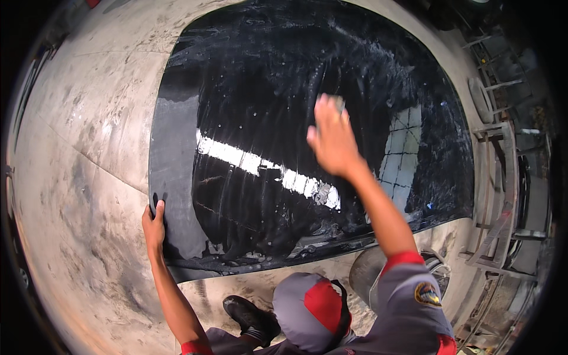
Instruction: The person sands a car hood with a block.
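Note:
A large dark, glossy curved panel fills the middle of the view, streaked with wet film and droplets, with a matte grey band along its left side. Pale reflections show on it. My left hand grips the panel's left edge near the lower corner, thumb on top. Over the upper middle of the panel, my right hand presses a small pale pad, partly hidden beneath my slightly blurred fingers.
Metal racks and frames stand along the right side. A grey container sits below the panel's lower edge. A grey-and-red cap and a black shoe show at the bottom. Stained concrete floor surrounds the panel.

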A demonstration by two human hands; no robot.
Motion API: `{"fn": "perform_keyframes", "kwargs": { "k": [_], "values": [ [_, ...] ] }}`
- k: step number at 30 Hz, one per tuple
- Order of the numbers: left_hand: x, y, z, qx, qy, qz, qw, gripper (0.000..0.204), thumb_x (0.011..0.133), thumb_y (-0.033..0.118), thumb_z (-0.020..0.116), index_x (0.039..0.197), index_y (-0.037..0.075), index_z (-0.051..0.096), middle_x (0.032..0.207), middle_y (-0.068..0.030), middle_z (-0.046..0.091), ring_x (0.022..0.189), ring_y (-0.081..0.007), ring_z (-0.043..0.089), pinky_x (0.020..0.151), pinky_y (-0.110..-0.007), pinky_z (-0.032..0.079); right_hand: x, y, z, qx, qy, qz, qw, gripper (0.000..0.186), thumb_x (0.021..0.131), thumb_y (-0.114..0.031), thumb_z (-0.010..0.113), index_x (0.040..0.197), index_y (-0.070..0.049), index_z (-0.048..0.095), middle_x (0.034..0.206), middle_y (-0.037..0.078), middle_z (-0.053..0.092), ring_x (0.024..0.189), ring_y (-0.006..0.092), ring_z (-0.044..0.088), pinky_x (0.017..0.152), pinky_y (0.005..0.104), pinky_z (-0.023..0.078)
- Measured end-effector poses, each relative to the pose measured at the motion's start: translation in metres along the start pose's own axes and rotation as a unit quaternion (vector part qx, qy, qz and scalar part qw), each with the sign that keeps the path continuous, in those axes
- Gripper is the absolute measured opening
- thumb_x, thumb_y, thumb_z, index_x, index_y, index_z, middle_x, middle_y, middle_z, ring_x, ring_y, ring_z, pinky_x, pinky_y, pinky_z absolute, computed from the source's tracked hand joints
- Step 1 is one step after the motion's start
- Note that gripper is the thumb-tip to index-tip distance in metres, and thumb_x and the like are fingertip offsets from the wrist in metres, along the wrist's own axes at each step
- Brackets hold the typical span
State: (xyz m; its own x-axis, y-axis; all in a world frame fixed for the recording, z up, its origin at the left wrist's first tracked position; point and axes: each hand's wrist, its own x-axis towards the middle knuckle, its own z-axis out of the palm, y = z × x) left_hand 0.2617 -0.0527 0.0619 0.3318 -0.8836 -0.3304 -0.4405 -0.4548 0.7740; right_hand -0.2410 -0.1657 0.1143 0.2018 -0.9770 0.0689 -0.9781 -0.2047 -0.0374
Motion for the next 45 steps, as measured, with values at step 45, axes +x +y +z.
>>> {"fn": "perform_keyframes", "kwargs": {
  "k": [45],
  "values": [
    [-0.005, 0.006, -0.004, 0.06, 0.024, -0.042, 0.997, 0.078, 0.088, 0.064, 0.065, 0.111, -0.01, 0.064, 0.102, -0.034, 0.069, 0.101, -0.0487, 0.067, 0.091, -0.051, 0.051, 0.068, -0.255, 0.019, 0.04, 0.06, -0.105, 0.992, 0.064, 0.104, -0.036, 0.042, 0.153, 0.004, 0.034, 0.163, 0.021, 0.03, 0.154, 0.0334, 0.023, 0.124, 0.0515, 0.019]
  ]
}}
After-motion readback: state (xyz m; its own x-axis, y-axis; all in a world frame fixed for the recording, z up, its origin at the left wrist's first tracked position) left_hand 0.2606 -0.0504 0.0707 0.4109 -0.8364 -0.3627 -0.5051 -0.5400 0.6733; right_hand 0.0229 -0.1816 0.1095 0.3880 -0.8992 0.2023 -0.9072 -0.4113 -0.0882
